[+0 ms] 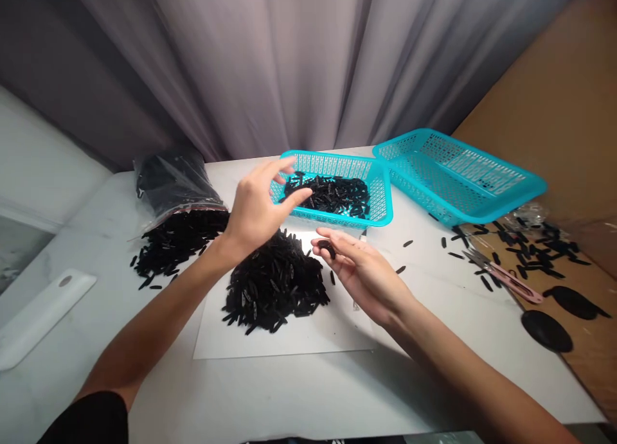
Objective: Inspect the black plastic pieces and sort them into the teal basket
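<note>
Head view: our left hand hovers, fingers spread wide, at the teal basket; our right hand pinches one black piece just above the pile on the bench. We'd keep that pinch light and steady.

Head view: worn camera, set above the near edge of the white marble-patterned tabletop, facing forward and down toward the pleated grey curtain. Range close: both forearms enter from the bottom edge, with left hand and right hand at frame centre.
</note>
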Tool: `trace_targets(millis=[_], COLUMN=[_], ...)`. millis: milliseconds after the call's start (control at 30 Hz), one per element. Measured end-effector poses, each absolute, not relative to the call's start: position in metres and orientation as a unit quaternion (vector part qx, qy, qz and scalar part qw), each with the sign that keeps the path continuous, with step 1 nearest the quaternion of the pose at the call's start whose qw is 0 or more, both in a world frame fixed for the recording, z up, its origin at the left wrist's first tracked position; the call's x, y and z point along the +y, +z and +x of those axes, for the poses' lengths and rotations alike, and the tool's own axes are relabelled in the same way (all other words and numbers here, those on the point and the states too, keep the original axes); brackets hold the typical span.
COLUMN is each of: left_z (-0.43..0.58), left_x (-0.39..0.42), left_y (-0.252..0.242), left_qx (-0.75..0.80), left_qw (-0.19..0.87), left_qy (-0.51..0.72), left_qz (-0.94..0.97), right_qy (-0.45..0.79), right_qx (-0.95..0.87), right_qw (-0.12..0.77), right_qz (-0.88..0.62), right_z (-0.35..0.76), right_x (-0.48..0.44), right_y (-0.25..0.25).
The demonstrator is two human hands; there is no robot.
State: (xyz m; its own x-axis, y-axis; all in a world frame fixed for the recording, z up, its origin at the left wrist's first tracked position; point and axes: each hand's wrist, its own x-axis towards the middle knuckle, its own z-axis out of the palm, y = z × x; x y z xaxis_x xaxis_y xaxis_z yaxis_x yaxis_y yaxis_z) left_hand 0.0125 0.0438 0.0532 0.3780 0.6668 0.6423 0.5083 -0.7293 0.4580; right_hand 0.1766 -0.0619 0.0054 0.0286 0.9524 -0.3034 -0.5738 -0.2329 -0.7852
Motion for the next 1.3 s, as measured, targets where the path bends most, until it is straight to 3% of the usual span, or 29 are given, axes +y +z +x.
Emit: trace_targets(millis=[100,233,867,1300], left_z=[0.014,0.004,-0.003,-0.006], left_x=[0.034,0.013,0.008,0.001], left_y=[0.052,0.047,0.051,0.059], left_qx=[0.298,0.276,0.262,0.176], left_qw=[0.191,0.182,0.254,0.140], left_qy=[0.311,0.233,0.335,0.399], left_qz=[0.882,0.915,0.869,0.889], right_qy=[0.683,0.687,0.654,0.648], right_qx=[-0.200,-0.234,-0.328,-0.330], right_qw=[0.576,0.556,0.532,0.546], right_qz=[-0.403,-0.406,-0.426,-0.415], right_z=[0.178,0.180,0.183,0.184], right_x=[-0.060,-0.062,-0.065,-0.070], right_y=[0.002,0.005,0.013,0.022])
